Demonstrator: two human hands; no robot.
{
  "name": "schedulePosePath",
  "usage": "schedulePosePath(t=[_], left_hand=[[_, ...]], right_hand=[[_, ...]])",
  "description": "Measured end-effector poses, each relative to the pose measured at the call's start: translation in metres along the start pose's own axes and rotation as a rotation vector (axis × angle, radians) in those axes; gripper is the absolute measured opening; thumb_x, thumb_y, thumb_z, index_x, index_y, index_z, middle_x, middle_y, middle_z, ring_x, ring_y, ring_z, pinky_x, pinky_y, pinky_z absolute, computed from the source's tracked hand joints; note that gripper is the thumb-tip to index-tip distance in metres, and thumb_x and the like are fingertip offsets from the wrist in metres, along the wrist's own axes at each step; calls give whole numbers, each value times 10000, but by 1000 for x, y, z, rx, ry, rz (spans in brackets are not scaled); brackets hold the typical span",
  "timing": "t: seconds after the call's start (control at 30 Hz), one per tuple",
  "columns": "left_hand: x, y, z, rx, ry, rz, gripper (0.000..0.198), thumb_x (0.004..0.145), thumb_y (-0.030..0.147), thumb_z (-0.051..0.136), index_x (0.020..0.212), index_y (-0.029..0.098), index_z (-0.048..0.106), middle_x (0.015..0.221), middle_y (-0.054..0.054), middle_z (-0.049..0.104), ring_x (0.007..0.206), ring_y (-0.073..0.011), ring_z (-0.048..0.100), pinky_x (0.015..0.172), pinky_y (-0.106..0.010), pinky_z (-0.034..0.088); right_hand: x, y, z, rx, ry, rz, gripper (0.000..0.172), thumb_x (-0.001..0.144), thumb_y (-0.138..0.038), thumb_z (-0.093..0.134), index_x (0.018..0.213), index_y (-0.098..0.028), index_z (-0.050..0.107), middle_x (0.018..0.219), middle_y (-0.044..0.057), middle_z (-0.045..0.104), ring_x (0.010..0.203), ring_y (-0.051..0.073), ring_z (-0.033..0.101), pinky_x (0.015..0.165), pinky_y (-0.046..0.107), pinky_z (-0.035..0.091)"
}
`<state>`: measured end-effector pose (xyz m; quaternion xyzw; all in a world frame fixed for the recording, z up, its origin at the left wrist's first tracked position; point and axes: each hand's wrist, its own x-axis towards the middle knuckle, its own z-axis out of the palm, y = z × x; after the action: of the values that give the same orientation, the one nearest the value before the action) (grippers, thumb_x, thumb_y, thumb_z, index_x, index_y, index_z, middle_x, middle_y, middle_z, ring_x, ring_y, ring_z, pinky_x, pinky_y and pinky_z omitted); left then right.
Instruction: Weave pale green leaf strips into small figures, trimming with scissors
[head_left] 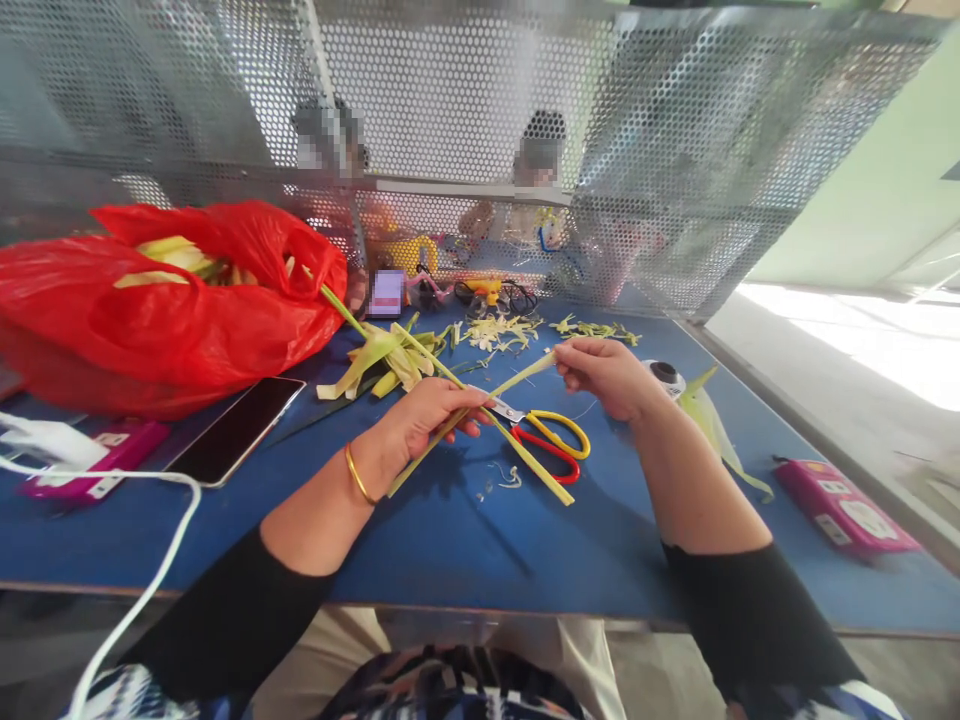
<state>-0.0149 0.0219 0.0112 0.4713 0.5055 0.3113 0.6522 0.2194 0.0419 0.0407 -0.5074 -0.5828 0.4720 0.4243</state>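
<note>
Two narrow yellow-green strips of plant husk cross in an X above the blue table. My left hand (439,412), with a gold bangle on the wrist, pinches them close to the crossing. One long strip (536,465) runs from upper left to lower right. The upper right end of the other strip (525,372) is pinched by my right hand (604,375). Beneath the strips lie scissors (559,450) with one red and one yellow handle, their blades partly hidden by my left hand. A pile of pale husk pieces (386,350) sits just beyond that hand.
A red plastic bag (187,340) holding husks bulges at left, beside a dark phone (236,432) and a white cable (169,560). Cut scraps (499,332) lie farther back. Pink packets (844,505) rest at both sides. A perforated metal screen (465,90) closes the back, people behind it.
</note>
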Motion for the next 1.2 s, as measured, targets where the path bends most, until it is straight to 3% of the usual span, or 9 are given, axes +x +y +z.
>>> schedulePosePath(t=[0.17,0.27,0.53,0.97,1.2], left_hand=[[1,-3,1,3,-32,4,124,804,221,670,783,151,770,662,-49,719,487,-91,591,395,-182,318],[0,-2,4,10,-64,-11,104,779,206,692,745,135,759,645,-55,711,487,-98,593,406,-188,333],[0,-1,7,7,-90,-48,126,800,161,668,700,119,734,601,-57,692,475,-115,616,407,-195,357],[0,-3,7,4,-167,-45,128,828,191,662,750,117,732,650,-69,717,522,-116,634,401,-183,350],[2,-5,6,-35,-169,-29,212,891,254,593,819,116,739,713,-83,737,532,-112,633,386,-183,345]], right_hand=[[3,6,10,179,89,11,414,505,-498,839,590,-195,570,438,-87,431,376,54,375,395,223,367],[4,9,16,244,189,-21,396,511,-458,841,552,-190,552,430,-77,450,368,52,395,390,213,385],[3,10,25,250,341,-82,319,715,-313,767,531,-174,547,434,-63,467,361,45,423,381,179,403],[8,14,26,259,427,-49,303,809,-211,704,562,-176,531,431,-77,446,354,45,409,376,169,408],[12,19,15,258,368,-81,289,819,-208,688,574,-174,538,452,-68,466,371,48,439,393,171,421]])
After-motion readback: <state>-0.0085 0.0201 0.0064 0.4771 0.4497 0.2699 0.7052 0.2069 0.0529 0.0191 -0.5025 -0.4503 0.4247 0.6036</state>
